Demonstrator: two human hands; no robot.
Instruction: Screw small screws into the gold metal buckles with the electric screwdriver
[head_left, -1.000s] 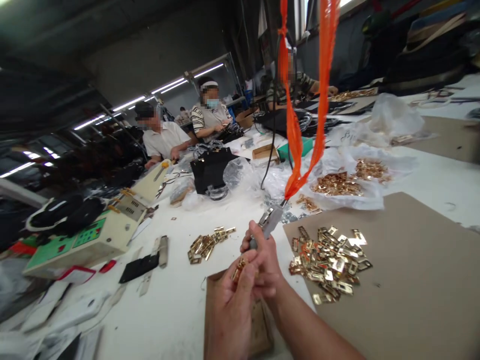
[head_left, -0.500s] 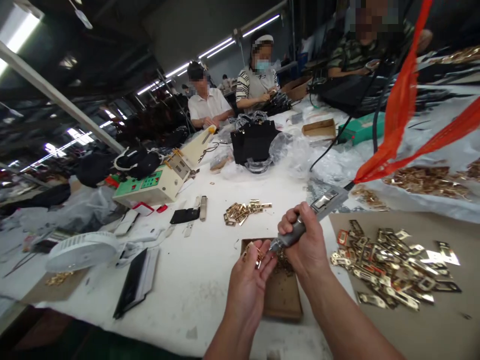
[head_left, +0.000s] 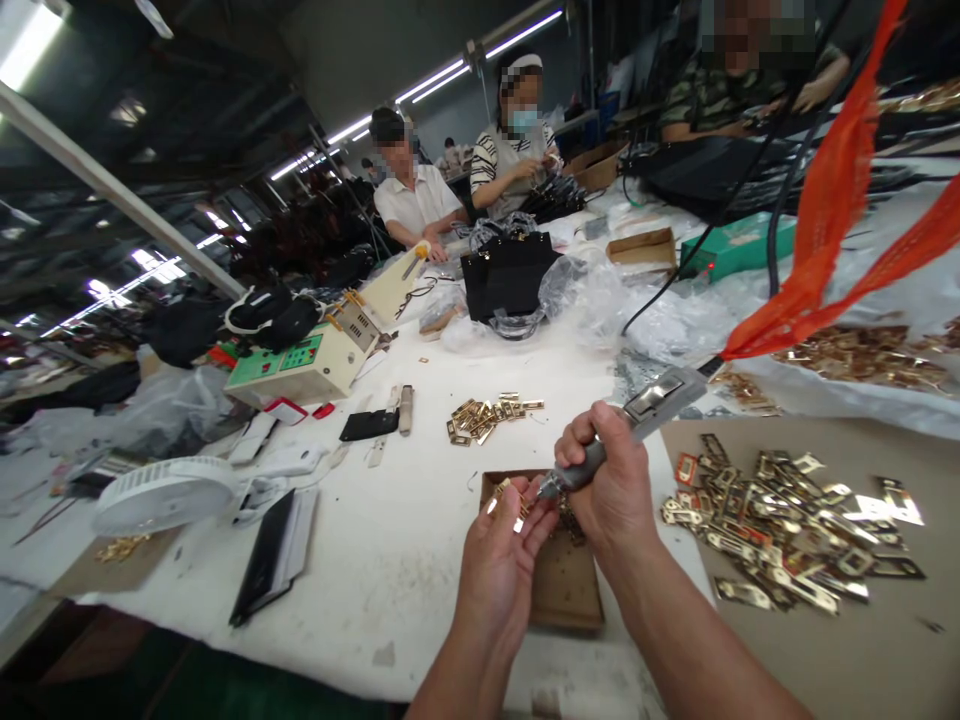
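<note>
Head view: my left hand (head_left: 499, 565), with its thumb and fingers gripping a small gold-coloured metal fitting (head_left: 519, 516), is held above a shallow brown cardboard box (head_left: 568, 603). My right hand (head_left: 611, 475) has its fingers wrapped around a grey, pen-like powered hand tool (head_left: 664, 402). The tool's metal tip points into my left hand, close to the fitting; I cannot tell whether they touch. An orange fabric strip (head_left: 836, 215) rises from the tool's far end. The box rests on a white surface (head_left: 360, 600); beyond it lies a small pile of gold-coloured metal plates (head_left: 484, 418). To the right, a larger heap of slotted gold-coloured plates (head_left: 787, 535) is spread on a flat grey-brown board (head_left: 847, 665). Across the surface, co-workers (head_left: 517, 150) sit, their hands raised or resting before them.
</note>
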